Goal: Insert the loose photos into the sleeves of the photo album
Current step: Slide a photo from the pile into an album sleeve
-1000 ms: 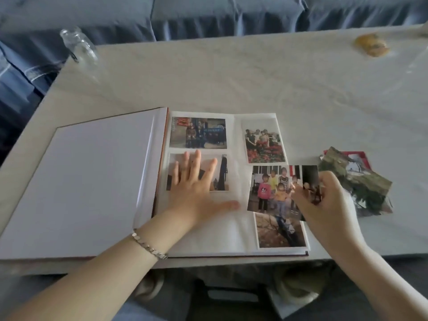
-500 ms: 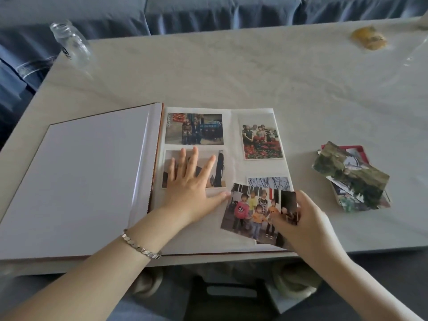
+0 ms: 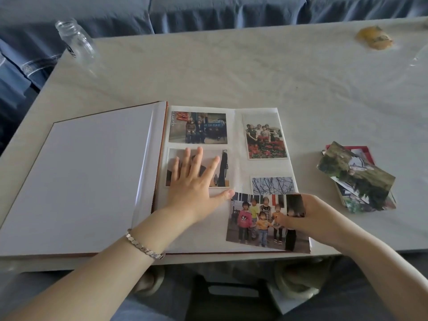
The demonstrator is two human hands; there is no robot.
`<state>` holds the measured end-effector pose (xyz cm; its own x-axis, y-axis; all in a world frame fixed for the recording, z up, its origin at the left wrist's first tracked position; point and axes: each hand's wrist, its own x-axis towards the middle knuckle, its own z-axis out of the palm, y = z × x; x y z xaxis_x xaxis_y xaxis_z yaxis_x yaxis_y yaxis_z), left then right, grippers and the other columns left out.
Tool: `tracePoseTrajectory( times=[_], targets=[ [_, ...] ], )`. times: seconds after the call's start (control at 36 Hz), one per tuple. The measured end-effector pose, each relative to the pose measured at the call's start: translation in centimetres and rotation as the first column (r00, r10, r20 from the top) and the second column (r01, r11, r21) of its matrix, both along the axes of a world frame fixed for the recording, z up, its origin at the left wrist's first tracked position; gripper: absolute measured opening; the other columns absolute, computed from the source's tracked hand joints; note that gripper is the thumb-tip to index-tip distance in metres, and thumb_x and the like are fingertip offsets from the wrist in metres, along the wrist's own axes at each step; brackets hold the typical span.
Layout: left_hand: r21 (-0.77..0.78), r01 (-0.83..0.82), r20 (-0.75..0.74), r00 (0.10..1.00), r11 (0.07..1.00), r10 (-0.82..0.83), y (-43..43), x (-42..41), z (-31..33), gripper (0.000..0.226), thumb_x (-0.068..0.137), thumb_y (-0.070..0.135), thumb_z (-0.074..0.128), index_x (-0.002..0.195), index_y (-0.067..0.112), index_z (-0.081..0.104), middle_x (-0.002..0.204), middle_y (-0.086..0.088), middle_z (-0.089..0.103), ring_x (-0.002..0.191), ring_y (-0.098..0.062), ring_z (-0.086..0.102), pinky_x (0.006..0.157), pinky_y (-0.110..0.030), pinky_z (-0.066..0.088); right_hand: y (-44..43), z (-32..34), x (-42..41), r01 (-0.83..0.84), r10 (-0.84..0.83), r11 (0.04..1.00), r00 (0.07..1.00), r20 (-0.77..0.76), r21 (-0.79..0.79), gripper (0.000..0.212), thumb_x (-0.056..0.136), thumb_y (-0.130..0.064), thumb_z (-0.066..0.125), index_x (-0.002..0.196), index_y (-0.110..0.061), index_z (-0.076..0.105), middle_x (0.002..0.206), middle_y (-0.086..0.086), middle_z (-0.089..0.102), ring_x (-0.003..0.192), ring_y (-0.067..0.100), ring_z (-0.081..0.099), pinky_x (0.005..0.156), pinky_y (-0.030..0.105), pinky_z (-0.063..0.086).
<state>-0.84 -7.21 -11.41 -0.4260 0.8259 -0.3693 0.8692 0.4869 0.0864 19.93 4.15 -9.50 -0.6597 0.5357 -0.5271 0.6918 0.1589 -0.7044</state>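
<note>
Two hands worked over one open album.

- Table (image 3: 254,72): pale top, blue sofa (image 3: 208,10) behind it.
- Photo album (image 3: 92,181): lay open at the near edge, with a blank white leaf on the left and a sleeved page (image 3: 238,163) on the right.
- Seated photos (image 3: 198,127): four showed on that page. The lower-right one, bare branches (image 3: 273,185), was partly covered.
- Pile of loose photos (image 3: 356,181): on the table right of the album, well apart from both hands.
- Children photo (image 3: 254,223): lay over the page's near right part, long axis roughly left-right with the right end dipped toward the viewer. It overlapped the branches photo.
- Right hand (image 3: 308,218): pinched the children photo at its right end, thumb on top.
- Left hand (image 3: 192,181): lay flat with fingers spread, pressing the lower spine-side photo. Its thumb tip was just beside the children photo's far left corner.
- Bracelet (image 3: 143,247): on the left wrist.

Judgement: the bare stretch of page left of the held photo, by the left wrist, looked like the vacant sleeve. The photo would travel leftward, short edge first, carried by the right hand. Sleeve mouth not discernible.
</note>
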Motion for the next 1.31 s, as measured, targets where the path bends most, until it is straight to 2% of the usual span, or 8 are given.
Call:
tracePoseTrajectory(
  times=[0.17,0.36,0.53,0.61,0.75,0.97,1.14,1.31],
  targets=[
    [0.026,-0.006,0.003,1.0,1.0,0.006,-0.1,0.0,-0.1,0.083,0.083,0.075,0.023,0.145,0.038,-0.018,0.149,-0.003,-0.037,0.126,-0.023,-0.043,0.101,-0.04,-0.027,-1.1,0.1,-1.3,-0.014,0.01,0.999,0.997,-0.079,-0.049,0.011,0.085,-0.02,0.066,0.093,-0.027,0.063,0.09,-0.009,0.071,0.083,0.004,0.066,0.078,0.022,0.052],
    [0.069,0.028,0.021,0.999,0.997,-0.029,-0.2,-1.2,1.1,0.064,0.092,0.063,0.023,0.147,0.043,0.0,0.157,0.002,-0.017,0.143,-0.022,-0.02,0.114,-0.041,-0.012,-3.2,-0.1,-4.6,-0.035,0.026,0.995,0.995,-0.092,-0.095,0.006,0.088,-0.024,0.062,0.088,-0.03,0.059,0.092,-0.011,0.068,0.087,0.008,0.064,0.078,0.023,0.052],
    [0.16,0.138,-0.051,0.99,0.977,-0.131,-1.3,-3.2,1.6,0.055,0.097,0.051,0.03,0.148,0.034,0.019,0.159,0.003,0.002,0.146,-0.018,-0.001,0.116,-0.036,-0.005,-1.8,0.4,-3.8,0.161,-0.163,0.984,0.986,-0.025,-0.079,0.027,0.09,-0.014,0.059,0.116,-0.012,0.06,0.098,0.004,0.069,0.074,0.015,0.069,0.067,0.032,0.059],
    [0.234,0.121,-0.03,0.993,0.965,-0.117,-1.7,-3.5,1.7,0.049,0.097,0.044,0.038,0.144,0.032,0.033,0.157,0.0,0.014,0.144,-0.023,0.012,0.116,-0.037,0.006,-1.6,0.0,-3.3,0.213,-0.213,0.977,0.977,-0.018,0.0,0.036,0.087,-0.009,0.062,0.123,-0.006,0.059,0.085,0.0,0.067,0.07,0.017,0.068,0.07,0.034,0.059],
    [0.281,0.144,-0.02,0.989,0.949,-0.145,-1.9,-3.7,1.5,0.045,0.1,0.037,0.035,0.145,0.034,0.031,0.158,0.003,0.012,0.145,-0.017,0.008,0.11,-0.024,-0.005,-1.9,-0.3,-3.9,0.228,-0.227,0.974,0.971,-0.075,0.006,0.027,0.082,-0.008,0.068,0.108,-0.007,0.068,0.073,-0.006,0.068,0.059,0.009,0.067,0.06,0.021,0.057],
    [0.333,0.15,-0.022,0.988,0.931,-0.151,-2.1,-3.6,1.0,0.043,0.099,0.033,0.039,0.142,0.032,0.038,0.156,-0.001,0.019,0.145,-0.016,0.012,0.111,-0.027,-0.007,-2.6,-0.2,-6.1,0.263,-0.282,0.942,0.957,-0.064,-0.207,0.012,0.083,-0.007,0.066,0.095,-0.009,0.068,0.078,0.0,0.07,0.059,0.009,0.068,0.052,0.015,0.053],
    [0.333,0.151,-0.029,0.988,0.931,-0.15,-2.1,-3.6,1.0,0.044,0.1,0.035,0.035,0.144,0.033,0.033,0.157,0.0,0.015,0.146,-0.015,0.009,0.11,-0.026,-0.01,-2.4,0.1,-5.5,0.3,-0.317,0.916,0.948,-0.024,-0.266,0.014,0.084,-0.005,0.065,0.098,-0.007,0.066,0.09,0.009,0.07,0.067,0.016,0.07,0.056,0.021,0.057],
    [0.345,0.135,-0.007,0.99,0.929,-0.142,-2.0,-3.7,0.9,0.044,0.1,0.034,0.036,0.144,0.032,0.034,0.157,0.002,0.016,0.146,-0.014,0.008,0.109,-0.024,-0.01,-3.5,0.2,-5.4,0.415,-0.472,0.823,0.879,-0.062,-0.387,0.01,0.082,0.001,0.065,0.079,-0.009,0.065,0.075,0.006,0.069,0.056,0.012,0.068,0.051,0.019,0.055]
  ],
)
